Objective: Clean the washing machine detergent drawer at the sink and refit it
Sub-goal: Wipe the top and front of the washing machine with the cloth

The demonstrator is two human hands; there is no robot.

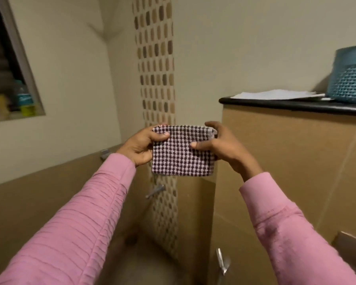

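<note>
A folded checked cloth (181,159), dark purple and pale pink, hangs in front of me at chest height. My left hand (141,148) grips its upper left corner, thumb on the front. My right hand (220,146) holds the right edge, with the thumb laid across the front and the fingers curled over the top corner. Both arms wear pink sleeves. The detergent drawer, the sink and the washing machine are out of view.
A black-topped ledge (296,106) at the right carries white papers (275,94) and a teal basket (349,79). A wall niche (19,99) at the left holds bottles. Metal taps (155,191) jut from the brown tiled wall below the cloth, and another metal fitting (222,261) is lower right.
</note>
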